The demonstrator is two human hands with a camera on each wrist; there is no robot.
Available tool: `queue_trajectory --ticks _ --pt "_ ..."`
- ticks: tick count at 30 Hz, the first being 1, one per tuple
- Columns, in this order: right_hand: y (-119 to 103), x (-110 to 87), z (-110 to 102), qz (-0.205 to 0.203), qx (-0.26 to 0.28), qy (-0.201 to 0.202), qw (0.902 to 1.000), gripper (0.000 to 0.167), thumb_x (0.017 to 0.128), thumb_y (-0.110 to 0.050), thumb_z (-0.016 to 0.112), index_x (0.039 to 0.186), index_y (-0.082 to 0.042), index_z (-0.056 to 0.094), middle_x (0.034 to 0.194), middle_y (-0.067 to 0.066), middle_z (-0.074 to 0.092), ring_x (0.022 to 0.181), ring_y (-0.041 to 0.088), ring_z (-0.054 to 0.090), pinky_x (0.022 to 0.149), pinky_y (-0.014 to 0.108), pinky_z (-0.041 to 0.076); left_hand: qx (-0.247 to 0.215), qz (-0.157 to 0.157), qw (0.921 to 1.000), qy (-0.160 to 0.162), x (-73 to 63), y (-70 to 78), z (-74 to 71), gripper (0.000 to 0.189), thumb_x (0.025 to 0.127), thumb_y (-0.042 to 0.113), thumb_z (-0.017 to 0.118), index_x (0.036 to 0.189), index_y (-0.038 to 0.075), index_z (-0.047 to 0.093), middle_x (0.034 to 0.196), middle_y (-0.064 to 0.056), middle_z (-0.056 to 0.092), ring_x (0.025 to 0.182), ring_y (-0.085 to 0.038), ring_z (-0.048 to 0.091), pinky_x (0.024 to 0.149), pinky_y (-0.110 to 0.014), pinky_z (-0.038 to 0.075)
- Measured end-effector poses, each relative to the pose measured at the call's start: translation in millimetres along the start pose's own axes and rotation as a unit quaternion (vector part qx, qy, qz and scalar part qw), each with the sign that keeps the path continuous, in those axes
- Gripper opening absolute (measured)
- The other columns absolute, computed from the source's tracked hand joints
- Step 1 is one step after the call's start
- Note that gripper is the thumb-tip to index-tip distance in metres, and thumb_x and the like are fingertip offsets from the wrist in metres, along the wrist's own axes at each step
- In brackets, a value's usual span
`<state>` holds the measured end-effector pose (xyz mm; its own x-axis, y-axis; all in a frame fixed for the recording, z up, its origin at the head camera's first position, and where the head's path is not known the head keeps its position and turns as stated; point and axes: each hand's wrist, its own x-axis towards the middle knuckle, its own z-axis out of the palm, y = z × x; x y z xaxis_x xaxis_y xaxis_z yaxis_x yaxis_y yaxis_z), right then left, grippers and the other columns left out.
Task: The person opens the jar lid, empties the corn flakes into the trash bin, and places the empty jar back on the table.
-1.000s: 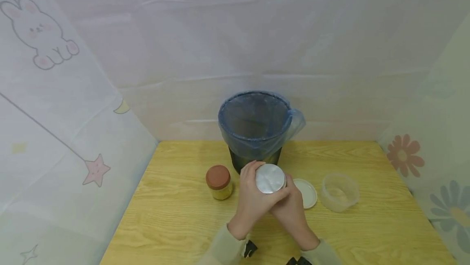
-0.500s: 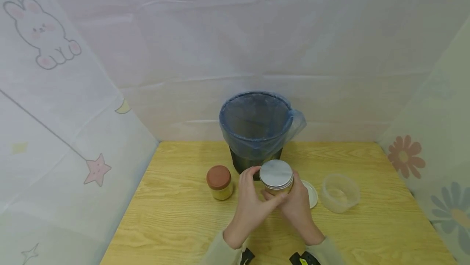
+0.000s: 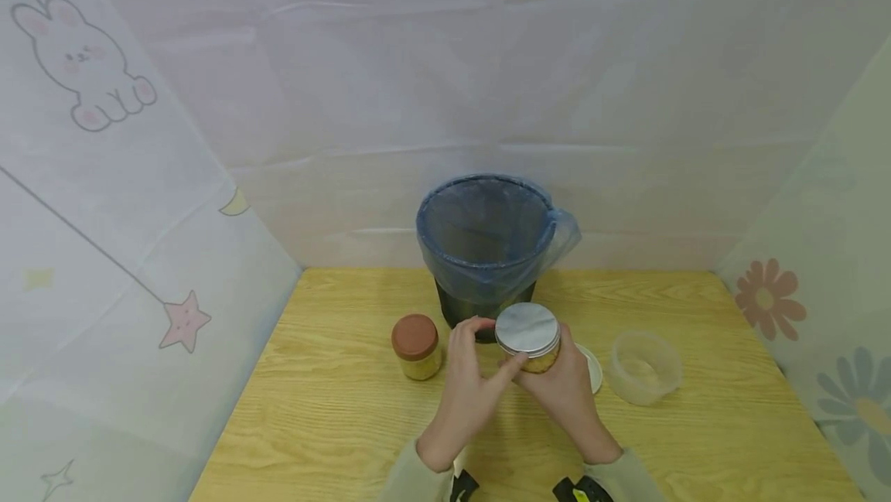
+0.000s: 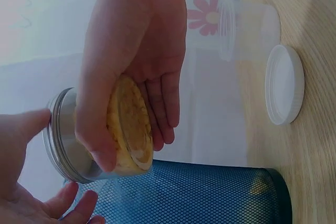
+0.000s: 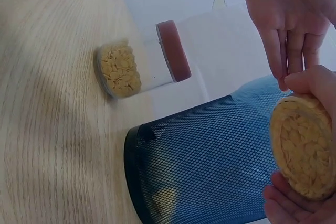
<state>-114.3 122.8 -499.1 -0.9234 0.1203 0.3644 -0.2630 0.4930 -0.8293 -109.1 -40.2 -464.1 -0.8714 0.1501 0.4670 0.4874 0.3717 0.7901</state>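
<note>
My right hand grips a clear jar with a silver foil-like top. Flat, pale yellow pieces fill the jar's lower part and show through its base in the right wrist view. My left hand pinches the silver rim between thumb and fingertips, as the left wrist view shows from the side. The jar is held above the table, in front of a mesh bin. A white round lid lies on the table, partly hidden behind my right hand in the head view.
Left of the bin stands another jar with a reddish-brown lid, holding similar flat pieces. A blue bag lines the bin. A clear round tub stands on the wooden table at right. Patterned sheets enclose the table.
The jar has turned from its silver top facing the camera to more upright, and moved slightly right. My left thumb has shifted to the rim's front, while the fingers spread wider from the jar.
</note>
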Motion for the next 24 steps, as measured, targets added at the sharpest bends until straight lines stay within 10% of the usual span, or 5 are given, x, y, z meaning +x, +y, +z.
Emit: queue_trajectory --ticks 24 --pt "-10.3 -10.4 1.1 -0.032 0.057 -0.077 0.9949 0.083 0.066 -0.012 0.096 0.136 -0.007 0.052 0.121 0.007 0.066 0.106 0.025 0.064 0.083 0.047 0.055 -0.062 -0.081 0.9923 -0.069 12.2 -2.4 -5.3 0.079 0.072 0.046 0.092 0.137 0.02 0.054 0.123 0.009 0.055 0.11 -0.017 0.053 0.089 -0.042 0.049"
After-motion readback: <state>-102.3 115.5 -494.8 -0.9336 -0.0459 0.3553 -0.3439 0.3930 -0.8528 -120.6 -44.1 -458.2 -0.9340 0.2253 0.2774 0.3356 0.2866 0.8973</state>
